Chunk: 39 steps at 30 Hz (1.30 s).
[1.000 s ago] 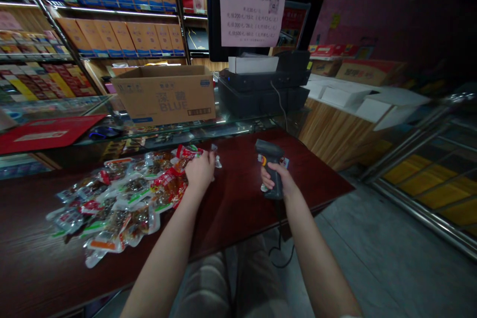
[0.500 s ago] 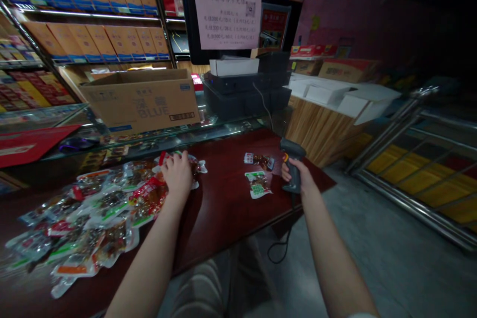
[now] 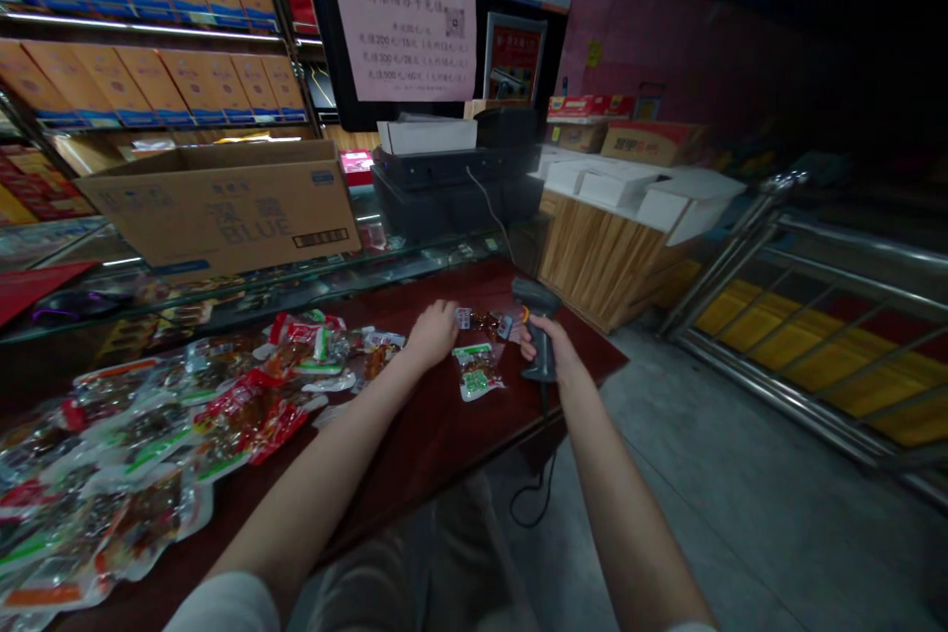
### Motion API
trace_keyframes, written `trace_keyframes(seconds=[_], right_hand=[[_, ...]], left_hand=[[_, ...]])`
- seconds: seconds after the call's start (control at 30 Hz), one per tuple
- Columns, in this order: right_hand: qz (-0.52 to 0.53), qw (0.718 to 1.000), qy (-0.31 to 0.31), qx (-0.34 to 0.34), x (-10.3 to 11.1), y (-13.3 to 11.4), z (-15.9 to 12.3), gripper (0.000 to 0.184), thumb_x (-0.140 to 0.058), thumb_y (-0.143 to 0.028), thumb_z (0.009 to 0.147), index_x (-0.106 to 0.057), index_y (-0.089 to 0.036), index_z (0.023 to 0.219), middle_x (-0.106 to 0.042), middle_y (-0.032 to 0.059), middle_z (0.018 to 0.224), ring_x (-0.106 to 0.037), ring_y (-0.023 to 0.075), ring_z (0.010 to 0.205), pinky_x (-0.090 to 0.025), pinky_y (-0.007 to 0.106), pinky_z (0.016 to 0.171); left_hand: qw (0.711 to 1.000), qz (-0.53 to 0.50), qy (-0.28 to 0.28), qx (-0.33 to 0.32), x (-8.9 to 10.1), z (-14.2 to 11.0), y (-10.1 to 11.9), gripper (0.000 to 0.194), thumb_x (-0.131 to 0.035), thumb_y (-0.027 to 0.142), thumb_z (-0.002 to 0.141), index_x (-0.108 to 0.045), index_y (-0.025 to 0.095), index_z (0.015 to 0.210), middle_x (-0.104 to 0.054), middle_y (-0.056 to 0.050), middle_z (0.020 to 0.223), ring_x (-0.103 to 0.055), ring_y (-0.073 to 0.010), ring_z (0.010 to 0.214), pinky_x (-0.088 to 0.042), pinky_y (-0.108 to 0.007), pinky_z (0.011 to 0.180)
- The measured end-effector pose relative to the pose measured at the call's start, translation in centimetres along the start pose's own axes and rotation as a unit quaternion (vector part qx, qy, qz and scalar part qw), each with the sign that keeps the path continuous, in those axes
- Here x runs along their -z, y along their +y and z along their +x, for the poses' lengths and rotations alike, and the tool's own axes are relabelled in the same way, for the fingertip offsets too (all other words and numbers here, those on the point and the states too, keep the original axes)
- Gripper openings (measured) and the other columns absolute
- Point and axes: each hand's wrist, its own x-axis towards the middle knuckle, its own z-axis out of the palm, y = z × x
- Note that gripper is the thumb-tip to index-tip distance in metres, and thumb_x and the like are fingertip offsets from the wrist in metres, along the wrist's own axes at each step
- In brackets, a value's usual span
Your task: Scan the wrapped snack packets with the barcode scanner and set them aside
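My right hand grips a dark handheld barcode scanner by its handle, its head over the table edge side. My left hand reaches low over the dark red table with fingers outstretched, fingertips at the left end of a small clear packet of brown food; whether they touch it I cannot tell. Just below lies a packet with green print. Behind my left wrist is another food packet, partly hidden. A spread pile of vacuum-sealed snack packets covers the table's left side.
A cardboard box stands on the glass counter behind the table. Beside it are a monitor with a paper sign and a black machine. A metal railing stands on the right. The scanner's cable hangs below the table.
My left hand has left the right end of the pile and moved right, to the two separate packets. My right hand still holds the scanner. The view has turned slightly right.
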Motion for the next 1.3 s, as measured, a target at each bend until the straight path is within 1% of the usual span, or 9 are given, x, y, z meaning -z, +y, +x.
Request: trace_keyframes(seconds=[0.1, 0.2, 0.37, 0.5, 0.63, 0.87, 1.0, 1.13, 1.3], right_hand=[[0.0, 1.0, -0.001, -0.001, 0.0, 0.0, 0.1, 0.031, -0.074, -0.038, 0.067, -0.051, -0.02, 0.077, -0.055, -0.0053, 0.053, -0.042, 0.007, 0.035, -0.037, 0.02, 0.035], [0.002, 1.0, -0.005, -0.001, 0.1, 0.0, 0.1, 0.03, -0.074, -0.038, 0.068, -0.052, -0.02, 0.079, -0.055, -0.0056, 0.053, -0.042, 0.0073, 0.035, -0.037, 0.021, 0.034], [0.004, 1.0, -0.002, -0.005, 0.2, 0.0, 0.2, 0.032, -0.074, -0.04, 0.068, -0.051, -0.02, 0.079, -0.054, -0.0055, 0.052, -0.043, 0.0075, 0.035, -0.038, 0.021, 0.035], [0.001, 1.0, 0.003, -0.01, 0.4, 0.0, 0.3, 0.034, -0.074, -0.041, 0.067, -0.051, -0.02, 0.082, -0.054, -0.0058, 0.053, -0.043, 0.0074, 0.036, -0.037, 0.021, 0.036], [-0.007, 1.0, -0.005, -0.006, 0.3, 0.0, 0.2, 0.032, -0.072, -0.04, 0.069, -0.05, -0.021, 0.084, -0.054, -0.0067, 0.053, -0.042, 0.0071, 0.036, -0.037, 0.02, 0.037], [-0.01, 1.0, -0.018, -0.012, -0.3, -0.3, -0.4, 0.029, -0.071, -0.037, 0.069, -0.05, -0.021, 0.079, -0.052, -0.0065, 0.053, -0.04, 0.0069, 0.036, -0.035, 0.02, 0.037], [-0.002, 0.999, -0.044, -0.017, -2.3, 0.6, -1.3, 0.027, -0.069, -0.039, 0.072, -0.054, -0.021, 0.085, -0.05, -0.0071, 0.053, -0.04, 0.0069, 0.036, -0.035, 0.02, 0.037], [-0.019, 0.995, -0.094, -0.041, -6.3, 2.5, -2.1, 0.03, -0.068, -0.039, 0.075, -0.057, -0.018, 0.094, -0.052, -0.0062, 0.054, -0.041, 0.0073, 0.035, -0.034, 0.021, 0.036], [-0.018, 0.99, -0.123, -0.062, -10.9, 4.9, -1.9, 0.03, -0.069, -0.034, 0.076, -0.058, -0.017, 0.097, -0.051, -0.0075, 0.053, -0.041, 0.0061, 0.034, -0.034, 0.019, 0.035]], left_hand=[[0.995, -0.071, -0.036, 0.065, -1.8, 2.5, -0.6, 0.057, -0.051, 0.038, 0.091, -0.044, 0.005, 0.137, -0.058, -0.024, 0.127, -0.055, -0.0319, 0.118, -0.041, -0.041, 0.097], [0.992, -0.098, -0.04, 0.069, -3.3, 3.8, -1.3, 0.071, -0.06, 0.046, 0.085, -0.04, 0.009, 0.142, -0.052, -0.024, 0.136, -0.049, -0.0374, 0.125, -0.037, -0.047, 0.1], [0.989, -0.115, -0.042, 0.081, -4.1, 4.3, -1.8, 0.057, -0.069, 0.044, 0.074, -0.061, 0.02, 0.125, -0.056, -0.017, 0.13, -0.05, -0.0381, 0.12, -0.041, -0.048, 0.096], [0.985, -0.144, -0.057, 0.081, -3.4, 4.3, -2.5, 0.04, -0.075, 0.039, 0.067, -0.067, 0.018, 0.1, -0.064, -0.011, 0.102, -0.059, -0.0293, 0.103, -0.045, -0.039, 0.09], [0.972, -0.216, -0.021, 0.087, -2.1, 2.7, -3.8, 0.035, -0.074, 0.028, 0.065, -0.058, 0.017, 0.095, -0.063, -0.003, 0.086, -0.061, -0.0195, 0.085, -0.048, -0.031, 0.079], [0.879, -0.458, 0.061, 0.118, 1.7, -2.3, -5.8, 0.04, -0.076, 0.028, 0.059, -0.046, 0.02, 0.084, -0.061, 0.004, 0.074, -0.064, -0.0167, 0.073, -0.052, -0.032, 0.071], [0.808, -0.572, 0.075, 0.122, 4.4, -5.2, -7.3, 0.046, -0.075, 0.038, 0.064, -0.042, 0.021, 0.092, -0.067, 0.0, 0.083, -0.069, -0.0181, 0.076, -0.055, -0.033, 0.069], [0.822, -0.533, 0.139, 0.146, 5.7, -7.5, -9.4, 0.049, -0.075, 0.041, 0.06, -0.046, 0.021, 0.094, -0.061, 0.005, 0.076, -0.065, -0.0151, 0.07, -0.053, -0.03, 0.067], [0.809, -0.54, 0.174, 0.155, 4.9, -9.5, -11.2, 0.047, -0.072, 0.04, 0.061, -0.048, 0.02, 0.096, -0.06, 0.004, 0.078, -0.063, -0.0151, 0.07, -0.053, -0.031, 0.069]])
